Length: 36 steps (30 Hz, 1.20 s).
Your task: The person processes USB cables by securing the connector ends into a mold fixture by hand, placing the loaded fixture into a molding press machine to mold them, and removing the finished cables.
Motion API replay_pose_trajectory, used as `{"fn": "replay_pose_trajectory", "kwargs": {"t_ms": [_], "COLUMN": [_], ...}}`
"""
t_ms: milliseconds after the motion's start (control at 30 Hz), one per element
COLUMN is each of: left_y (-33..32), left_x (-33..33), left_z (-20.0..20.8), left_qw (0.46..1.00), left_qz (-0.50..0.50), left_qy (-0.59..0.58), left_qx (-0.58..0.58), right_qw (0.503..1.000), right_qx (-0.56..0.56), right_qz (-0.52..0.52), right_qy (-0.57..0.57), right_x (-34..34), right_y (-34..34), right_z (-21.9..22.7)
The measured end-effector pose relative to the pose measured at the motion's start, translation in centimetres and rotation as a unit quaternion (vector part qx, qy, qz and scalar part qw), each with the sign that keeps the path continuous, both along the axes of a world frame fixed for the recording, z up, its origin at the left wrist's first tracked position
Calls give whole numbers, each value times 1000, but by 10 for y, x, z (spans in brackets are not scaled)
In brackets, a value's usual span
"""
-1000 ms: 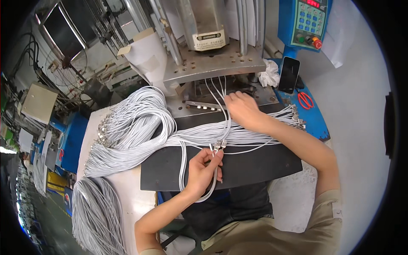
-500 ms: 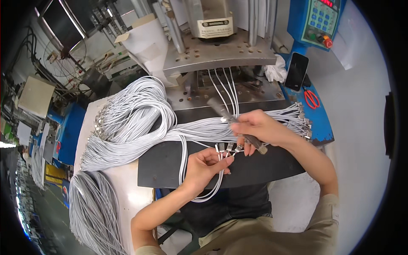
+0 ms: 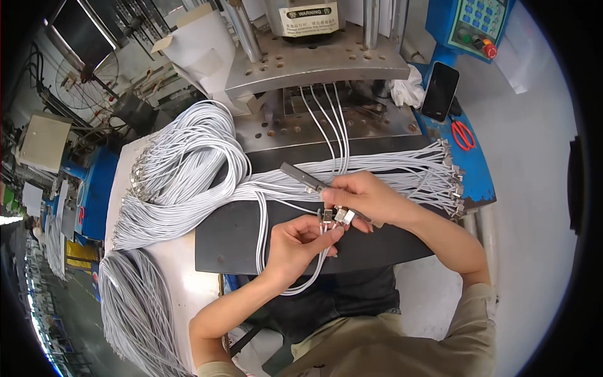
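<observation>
My left hand (image 3: 300, 245) is closed in a pinch on several white cables (image 3: 323, 251), just below their metal plug ends (image 3: 340, 215). These cables loop down past the front edge of the black work surface. My right hand (image 3: 367, 196) grips a dark grey metal bar (image 3: 303, 178), which slants up to the left from the fingers. Its fingertips are right beside the plug ends; whether they touch them I cannot tell. Behind my hands, a thick bundle of white cables (image 3: 289, 185) runs across the black surface (image 3: 229, 232), its plugs gathered at the right.
A press with a thick metal plate (image 3: 314, 69) stands ahead, several white cables running out from under it. Coiled white cables (image 3: 188, 144) lie at left, grey ones (image 3: 135, 301) nearer me. At right are a phone (image 3: 440, 91), red-handled scissors (image 3: 463, 135) and a control panel (image 3: 474, 25).
My right hand has brought the metal bar in close to the plug ends in my left hand. The bar, blurred before, now shows clearly. The whole view has shifted slightly.
</observation>
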<state>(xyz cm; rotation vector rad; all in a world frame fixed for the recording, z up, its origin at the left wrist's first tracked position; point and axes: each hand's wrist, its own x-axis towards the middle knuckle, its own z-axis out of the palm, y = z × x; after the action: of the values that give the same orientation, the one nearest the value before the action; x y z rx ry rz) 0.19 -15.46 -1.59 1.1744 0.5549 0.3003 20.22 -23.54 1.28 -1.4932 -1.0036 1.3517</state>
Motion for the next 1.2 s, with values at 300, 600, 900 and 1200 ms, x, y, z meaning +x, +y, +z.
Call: {"fn": "replay_pose_trajectory", "kwargs": {"t_ms": [300, 600, 900, 1200], "left_y": [3, 2, 6, 5], "left_x": [1, -2, -6, -7], "left_z": [2, 1, 1, 1], "left_qw": [999, 998, 996, 998], "left_qz": [-3, 11, -50, -29], "left_qy": [53, 52, 70, 30], "left_qx": [-3, 21, 10, -54], "right_qw": [999, 998, 991, 984], "right_qx": [-45, -26, 6, -67], "right_qz": [21, 20, 87, 108], "right_qy": [-21, 58, -98, -126], "right_x": [10, 12, 10, 10], "right_y": [-10, -11, -13, -11], "right_z": [8, 2, 8, 12]}}
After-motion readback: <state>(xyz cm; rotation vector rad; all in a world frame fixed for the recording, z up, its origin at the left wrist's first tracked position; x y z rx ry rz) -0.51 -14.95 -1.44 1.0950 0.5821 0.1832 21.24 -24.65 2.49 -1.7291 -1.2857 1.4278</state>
